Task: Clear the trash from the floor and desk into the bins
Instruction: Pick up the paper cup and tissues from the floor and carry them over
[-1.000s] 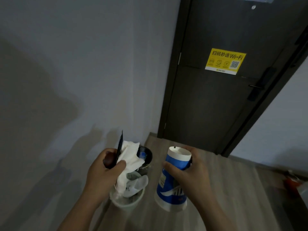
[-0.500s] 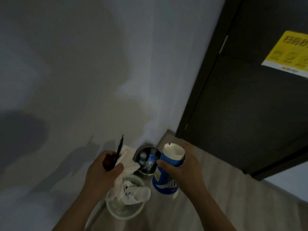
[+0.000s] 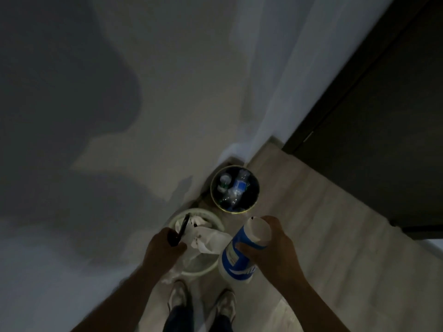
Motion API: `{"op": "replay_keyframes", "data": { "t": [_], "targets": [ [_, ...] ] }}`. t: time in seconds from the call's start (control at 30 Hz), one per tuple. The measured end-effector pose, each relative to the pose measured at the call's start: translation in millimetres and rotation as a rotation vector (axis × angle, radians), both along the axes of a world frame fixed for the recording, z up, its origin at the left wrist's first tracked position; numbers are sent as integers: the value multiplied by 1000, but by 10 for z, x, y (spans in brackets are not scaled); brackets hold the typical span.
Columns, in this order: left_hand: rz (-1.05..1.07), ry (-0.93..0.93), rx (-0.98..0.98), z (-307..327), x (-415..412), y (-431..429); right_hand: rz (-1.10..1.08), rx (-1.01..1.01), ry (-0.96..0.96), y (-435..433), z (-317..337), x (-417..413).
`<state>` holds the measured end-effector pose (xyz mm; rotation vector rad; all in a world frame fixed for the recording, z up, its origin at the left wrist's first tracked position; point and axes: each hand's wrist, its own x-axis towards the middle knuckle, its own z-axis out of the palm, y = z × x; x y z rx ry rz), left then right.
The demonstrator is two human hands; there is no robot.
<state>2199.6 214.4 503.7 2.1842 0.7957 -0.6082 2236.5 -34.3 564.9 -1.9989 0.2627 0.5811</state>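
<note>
Pale wood-grain floor (image 3: pixel 323 226), matt painted wall (image 3: pixel 167 68), crumpled white paper (image 3: pixel 206 238), glossy plastic bottles (image 3: pixel 236 188)

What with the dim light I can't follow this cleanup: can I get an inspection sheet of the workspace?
Surface: wood floor, bare beside the bins.
Job's things: white bin holds white paper; dark bin holds bottles; both stand against the wall.
Clutter: nothing seen.
Hands: left hand grips a dark flat thing over the white bin; right hand grips a blue-and-white canister, just short of the dark bin.
Cables: nothing seen.
Surroundings: pale wall, dark door, the person's shoes.
</note>
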Motion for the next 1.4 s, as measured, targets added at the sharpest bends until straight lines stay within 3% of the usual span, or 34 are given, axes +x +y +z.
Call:
{"op": "replay_keyframes", "data": {
  "t": [0.27,0.37,0.6,0.83,1.1,1.4],
  "targets": [
    [-29,149,37,-1293,209,18,-17,-48,112,143,-1205,-17],
    [7,156,-60,-1708,215,22,-16,-55,141,221,-1569,-47],
    [-99,223,-35,-2287,119,141,1,-99,159,453,-2192,-58],
    [-251,254,-18,-2314,-97,391,34,-139,165,892,-2554,1],
    [-337,265,31,-2180,-204,649,365,-246,236,1308,-2815,94],
    [-431,219,112,-1664,-268,676,484,-369,202,1206,-2212,-5]
  ]
}}
